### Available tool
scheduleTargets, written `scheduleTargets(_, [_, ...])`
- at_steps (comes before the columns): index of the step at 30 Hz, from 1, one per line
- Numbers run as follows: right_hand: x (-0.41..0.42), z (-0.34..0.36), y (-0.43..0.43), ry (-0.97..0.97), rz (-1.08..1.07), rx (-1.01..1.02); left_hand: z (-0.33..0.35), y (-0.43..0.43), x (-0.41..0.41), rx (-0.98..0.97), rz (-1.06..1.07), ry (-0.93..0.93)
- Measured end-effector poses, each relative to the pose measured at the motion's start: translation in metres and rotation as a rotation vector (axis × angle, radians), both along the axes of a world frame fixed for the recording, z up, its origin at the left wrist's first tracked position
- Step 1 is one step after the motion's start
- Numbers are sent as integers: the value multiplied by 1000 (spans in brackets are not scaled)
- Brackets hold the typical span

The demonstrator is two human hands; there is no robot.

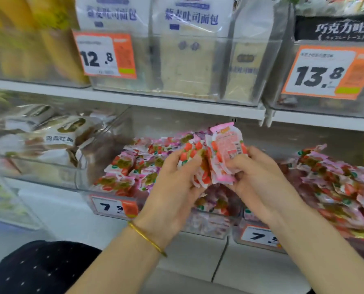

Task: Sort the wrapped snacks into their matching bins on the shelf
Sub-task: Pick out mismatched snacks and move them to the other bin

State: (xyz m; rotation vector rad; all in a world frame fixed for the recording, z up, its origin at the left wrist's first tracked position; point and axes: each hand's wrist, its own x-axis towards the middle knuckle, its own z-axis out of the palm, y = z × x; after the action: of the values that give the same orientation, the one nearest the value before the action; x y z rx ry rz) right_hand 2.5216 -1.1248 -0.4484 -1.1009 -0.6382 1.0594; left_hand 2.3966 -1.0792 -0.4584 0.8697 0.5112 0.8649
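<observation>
Pink wrapped snacks (198, 164): bunch raised above the middle bin (208, 227)
Left hand (176, 185): thumb up, fingers curled round the bunch
Right hand (257, 179): pinching one upright packet (227, 145)

A white shelf board (155, 102) is seen running across the view under bright, even light. Above it, bagged toast loaves (187, 64) are stood upright, with yellow packs (39, 39) at the left. Orange-edged price tags marked 12.8 (104, 55) and 13.8 (325, 72) are fixed in front. A white lower ledge (198, 255) is seen beneath.
</observation>
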Motion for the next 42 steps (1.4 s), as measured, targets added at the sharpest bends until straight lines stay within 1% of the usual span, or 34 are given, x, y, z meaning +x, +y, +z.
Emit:
scheduleTargets(3, [-24, -2, 27, 54, 93, -70, -6, 15, -26, 11, 103, 94])
scheduleTargets(6, [-41, -7, 51, 47, 117, -145, -12, 31, -44, -10, 156, 167])
scheduleTargets(10, [-50, -12, 78, 62, 160, -175, -15, 54, -63, 17, 154, 253])
scheduleTargets(12, [-52, -12, 92, 51, 139, -205, -13, 68, -69, 1, 148, 260])
scheduleTargets(16, [-48, -11, 129, 45, 71, -246, -13, 113, -72, -52, 271, 242])
scheduleTargets(21, [-46, -17, 182, -31, 27, -288, -20, 164, -60, -118, 273, 216])
scheduleTargets(23, [-44, -18, 207, -98, 6, -281, -21, 187, -55, -122, 302, 259])
scheduleTargets(24, [-44, -18, 219, -136, 5, -281, -23, 199, -53, -106, 323, 316])
scheduleTargets(26, [-42, -21, 243, -206, -5, -298, -28, 221, -47, -28, 356, 481])
scheduleTargets(28, [-45, -27, 263, -260, -63, -329, -36, 237, -40, 72, 352, 660])
scheduleTargets(29, [-46, -33, 272, -350, -110, -342, -40, 243, -36, 119, 345, 756])
scheduleTargets(31, [-47, -43, 280, -612, -179, -371, -49, 252, -29, 226, 333, 952])
scheduleTargets(32, [-47, -45, 279, -709, -203, -379, -52, 254, -28, 288, 334, 1032])
scheduleTargets(34, [-46, -48, 275, -807, -202, -367, -54, 255, -28, 410, 342, 1140])
scheduleTargets(36, [-42, -47, 271, -849, -193, -357, -53, 250, -30, 540, 311, 1236])
scheduleTargets(37, [-41, -44, 268, -845, -197, -340, -52, 246, -30, 627, 289, 1322])
scheduleTargets(39, [-36, -41, 266, -780, -197, -336, -53, 237, -31, 878, 257, 1540])
scheduleTargets(40, [-34, -41, 264, -725, -208, -333, -57, 235, -31, 1010, 228, 1611])
scheduleTargets(42, [-30, -41, 261, -627, -235, -323, -67, 234, -30, 1202, 98, 1599])
